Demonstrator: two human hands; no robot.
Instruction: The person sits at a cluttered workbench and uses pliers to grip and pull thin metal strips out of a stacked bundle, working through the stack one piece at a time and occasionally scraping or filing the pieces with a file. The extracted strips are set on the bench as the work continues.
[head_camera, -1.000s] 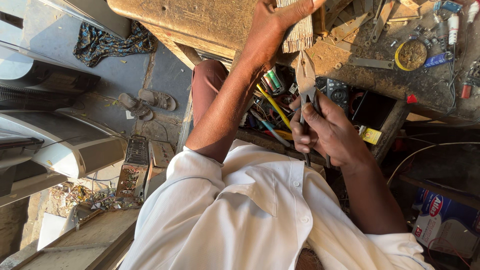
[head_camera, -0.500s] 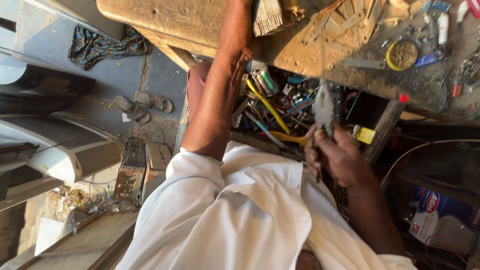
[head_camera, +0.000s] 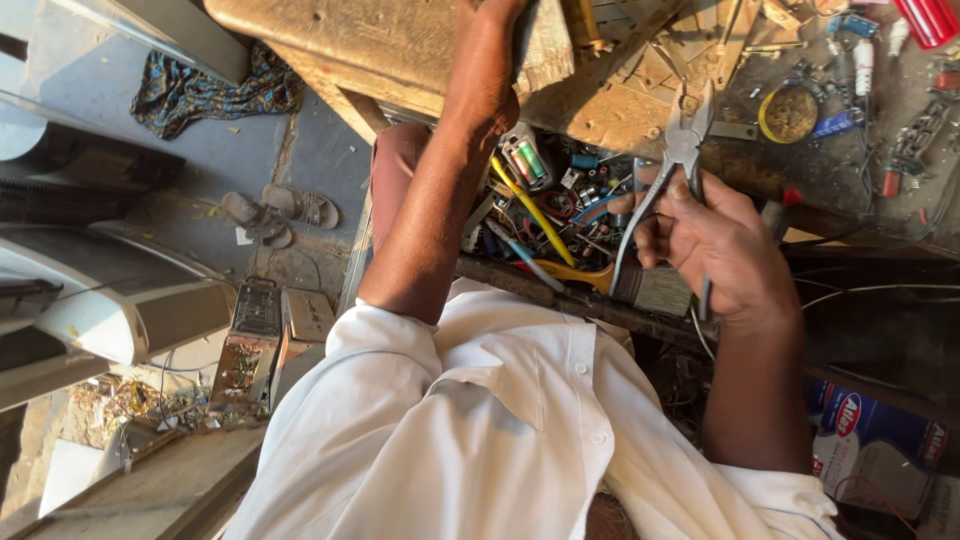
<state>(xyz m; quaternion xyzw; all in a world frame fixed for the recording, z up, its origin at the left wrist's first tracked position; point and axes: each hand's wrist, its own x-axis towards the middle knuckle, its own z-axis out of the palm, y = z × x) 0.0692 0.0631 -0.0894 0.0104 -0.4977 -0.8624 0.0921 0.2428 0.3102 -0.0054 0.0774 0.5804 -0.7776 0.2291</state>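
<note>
A dusty wooden counter runs across the top of the frame, an open drawer of batteries and wires below it. My right hand, center right, is clenched around pliers, their tips pointing up. My left hand, top center, rests on a wood block; I cannot tell its grip.

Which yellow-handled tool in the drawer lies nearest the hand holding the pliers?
The flat paintbrush, its bristles just under the right hand with the pliers; the thin yellow screwdriver lies farther left.
</note>
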